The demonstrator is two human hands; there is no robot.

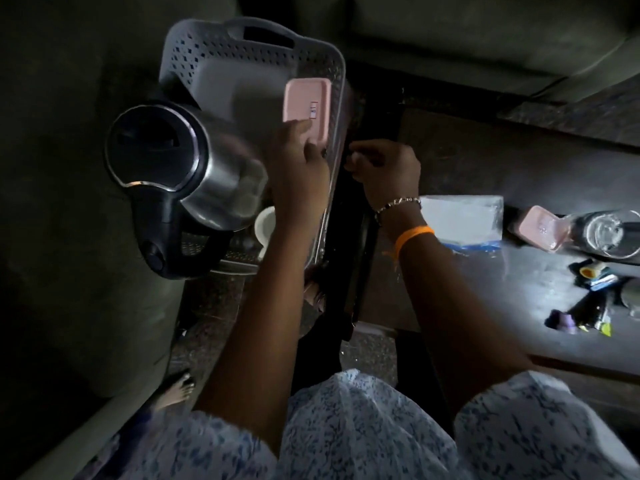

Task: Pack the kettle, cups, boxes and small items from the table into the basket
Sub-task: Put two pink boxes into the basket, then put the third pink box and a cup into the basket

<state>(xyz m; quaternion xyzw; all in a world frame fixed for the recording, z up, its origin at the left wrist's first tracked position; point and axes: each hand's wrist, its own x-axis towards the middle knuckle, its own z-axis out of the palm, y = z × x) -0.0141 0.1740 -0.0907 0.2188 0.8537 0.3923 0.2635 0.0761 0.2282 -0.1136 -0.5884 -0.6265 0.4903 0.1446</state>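
A: Where does the pink box (307, 110) lie?

B: Inside the grey perforated basket (207, 53), against its right-hand wall, flat side up. The left hand (299, 168) is over its near end: the fingertips (304, 124) rest on the lid and the lower corner sits under the fingers, which are laid along it rather than spread. Whether the thumb closes beneath it cannot be told.

A: And the right hand (388, 168)?

B: Just outside the basket's right rim, above the dark table edge (356, 237). Its fingers are curled inward, narrow; whether they pinch anything is too dark to tell. A chain bracelet (398, 204) and an orange band (414, 235) sit on that wrist.

A: Other contents?

B: The steel kettle (180, 168) stands in the basket's left side, black handle toward the viewer; a white cup (266, 225) is just beside it. On the table (485, 289), well apart: a second pink box (543, 227), a glass jar (606, 233), a clear bag (462, 220), small sachets (588, 299).
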